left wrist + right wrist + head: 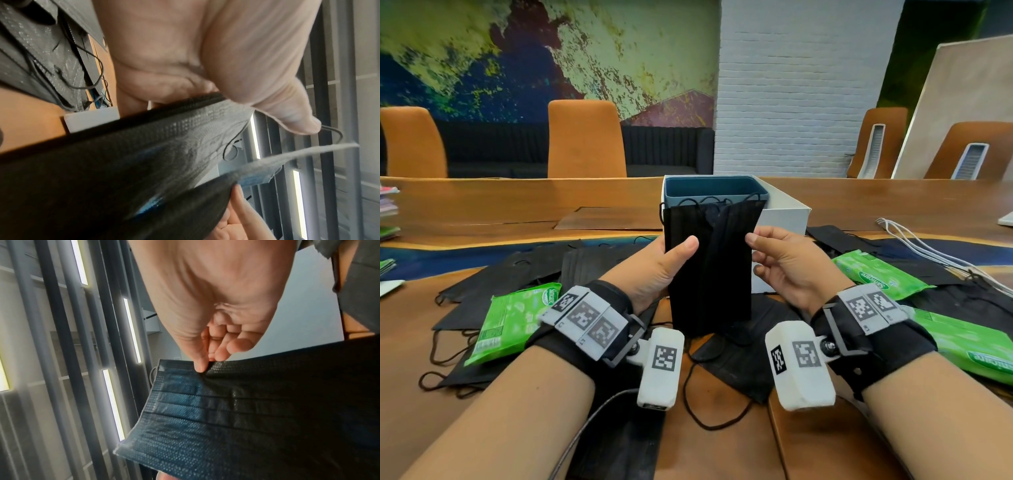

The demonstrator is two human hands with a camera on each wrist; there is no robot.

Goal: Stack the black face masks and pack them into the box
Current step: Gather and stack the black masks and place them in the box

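I hold a small stack of black face masks [709, 260] upright above the table, in front of the box [784, 219]. My left hand [671, 253] grips the stack's left edge, thumb on the front. My right hand [760, 246] pinches the right edge of the front mask, which is skewed against the others. The left wrist view shows the left hand [267, 100] with its thumb on the masks [123, 162]. In the right wrist view the thumb and fingertips of the right hand [205, 363] pinch a mask's edge [246, 410]. The white box holds a blue inner box [714, 190]. Loose black masks [524, 274] lie around.
Green wipe packets lie at the left [513, 322] and the right [880, 274], [969, 346]. More black masks [928, 270] cover the table's right side, with white cords [935, 253] behind. Orange chairs [585, 140] stand beyond the far edge. Papers [388, 212] sit far left.
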